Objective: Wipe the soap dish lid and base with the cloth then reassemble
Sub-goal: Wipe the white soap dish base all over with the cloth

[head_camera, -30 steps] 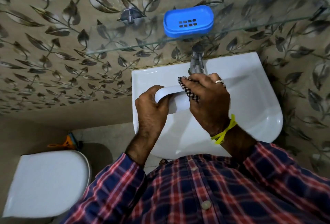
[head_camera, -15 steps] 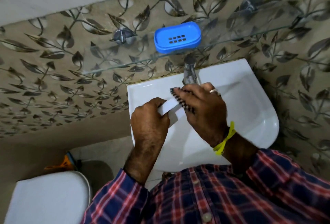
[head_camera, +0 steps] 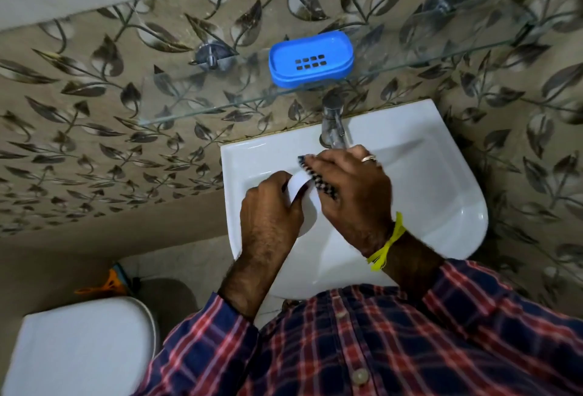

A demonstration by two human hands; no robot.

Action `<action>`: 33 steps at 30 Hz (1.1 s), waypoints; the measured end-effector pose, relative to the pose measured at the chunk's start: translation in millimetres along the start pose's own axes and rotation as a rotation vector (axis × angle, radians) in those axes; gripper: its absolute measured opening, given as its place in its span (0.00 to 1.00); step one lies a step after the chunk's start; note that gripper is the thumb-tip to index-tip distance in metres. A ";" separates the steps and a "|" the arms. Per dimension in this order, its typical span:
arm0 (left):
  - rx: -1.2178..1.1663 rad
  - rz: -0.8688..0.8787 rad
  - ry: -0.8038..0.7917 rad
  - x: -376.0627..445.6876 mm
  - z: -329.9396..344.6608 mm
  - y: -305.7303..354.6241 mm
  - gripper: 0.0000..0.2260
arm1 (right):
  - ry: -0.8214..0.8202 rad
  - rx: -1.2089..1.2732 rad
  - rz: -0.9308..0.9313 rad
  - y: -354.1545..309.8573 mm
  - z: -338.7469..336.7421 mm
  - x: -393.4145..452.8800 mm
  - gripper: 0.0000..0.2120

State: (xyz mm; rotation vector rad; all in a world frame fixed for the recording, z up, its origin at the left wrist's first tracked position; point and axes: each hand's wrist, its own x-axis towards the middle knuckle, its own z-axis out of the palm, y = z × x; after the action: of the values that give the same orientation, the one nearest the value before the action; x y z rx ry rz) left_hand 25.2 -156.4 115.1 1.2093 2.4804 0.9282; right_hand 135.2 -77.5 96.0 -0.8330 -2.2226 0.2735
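Over the white sink, my left hand (head_camera: 271, 216) grips a white soap dish lid (head_camera: 299, 182), mostly hidden by both hands. My right hand (head_camera: 353, 194) holds a black-and-white checked cloth (head_camera: 318, 179) and presses it against the lid's right side. A ring shows on that hand and a yellow thread on its wrist. The blue soap dish base (head_camera: 310, 59), with a block of drain slots, lies on the glass shelf (head_camera: 220, 105) above the sink, apart from both hands.
The white sink (head_camera: 441, 194) has a chrome tap (head_camera: 332, 124) just beyond my right hand. A white toilet lid (head_camera: 79, 351) sits at the lower left, with an orange object (head_camera: 107, 285) on the floor behind it. Leaf-patterned tiles cover the wall.
The lid has turned in my left hand so that less of it shows, while my right hand keeps the cloth on it. The view has tilted down a little.
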 end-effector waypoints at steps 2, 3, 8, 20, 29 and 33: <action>0.031 -0.003 -0.002 3.4 0.8 7.5 0.08 | 0.008 0.015 -0.065 -7.1 -1.7 3.3 0.17; 0.012 0.003 0.034 5.7 -0.1 9.8 0.10 | 0.028 0.020 -0.082 -10.1 -3.1 5.2 0.17; -0.128 0.077 0.191 6.6 -6.5 7.5 0.11 | 0.046 0.047 -0.033 0.1 -2.3 3.6 0.16; -0.287 0.085 0.247 6.4 -4.4 9.1 0.07 | 0.023 0.115 0.109 -1.6 -0.2 4.7 0.16; 0.063 0.052 0.098 10.1 -16.9 21.1 0.08 | 0.037 0.006 -0.126 -8.6 -5.1 14.2 0.16; -0.144 0.074 0.228 1.9 -16.9 14.4 0.11 | 0.029 0.068 0.040 3.2 -0.6 0.3 0.19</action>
State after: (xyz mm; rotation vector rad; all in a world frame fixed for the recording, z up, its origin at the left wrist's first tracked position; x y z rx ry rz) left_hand 25.3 -155.8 137.4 1.2150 2.4981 1.3070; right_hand 137.0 -74.9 95.2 -0.8408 -2.1595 0.3523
